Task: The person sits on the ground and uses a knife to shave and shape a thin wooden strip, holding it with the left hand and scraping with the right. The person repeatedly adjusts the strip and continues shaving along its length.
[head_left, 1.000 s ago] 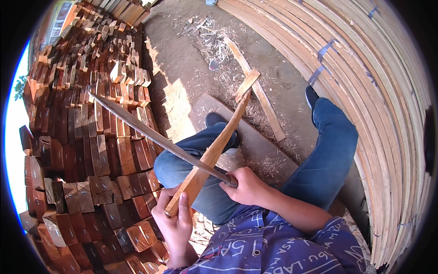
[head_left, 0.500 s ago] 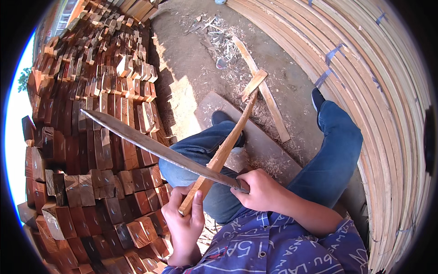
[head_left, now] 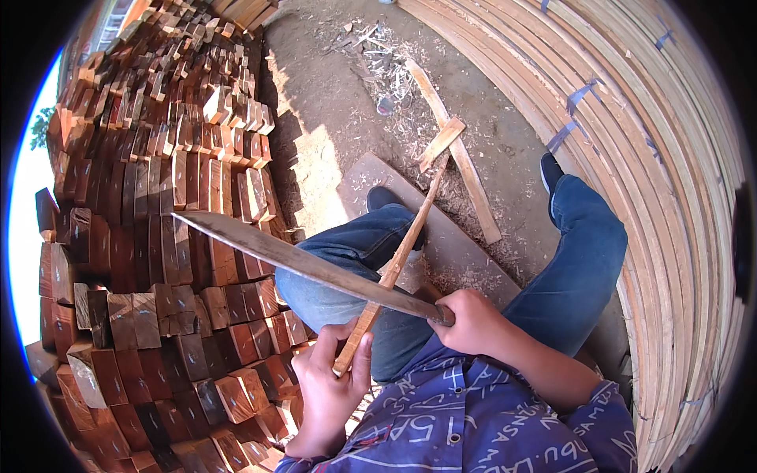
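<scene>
My left hand [head_left: 331, 380] is closed round the near end of a narrow wooden stick [head_left: 394, 268], which slopes away from me between my legs. Its far end meets a short wood piece [head_left: 441, 144] lying on the ground. In my right hand [head_left: 473, 322] is the handle end of a machete [head_left: 303, 266], whose long, broad blade points to the left. The blade crosses the stick just beyond my left fingers and seems to touch it; its edge contact is hard to see. Most of the handle is hidden in my right fist.
Stacked reddish-brown wood blocks [head_left: 177, 315] rise at my left. Long bundled wooden strips [head_left: 631, 158] curve along my right. On the ground lie a flat board [head_left: 465, 236], a long wood slat [head_left: 473, 185] and scattered shavings [head_left: 386, 75]. My jeans-clad legs [head_left: 576, 252] flank the stick.
Both hands have shifted slightly right and down with the machete and the stick. The blade's tip has also moved right and lower, and the stick appears turned onto a narrower side.
</scene>
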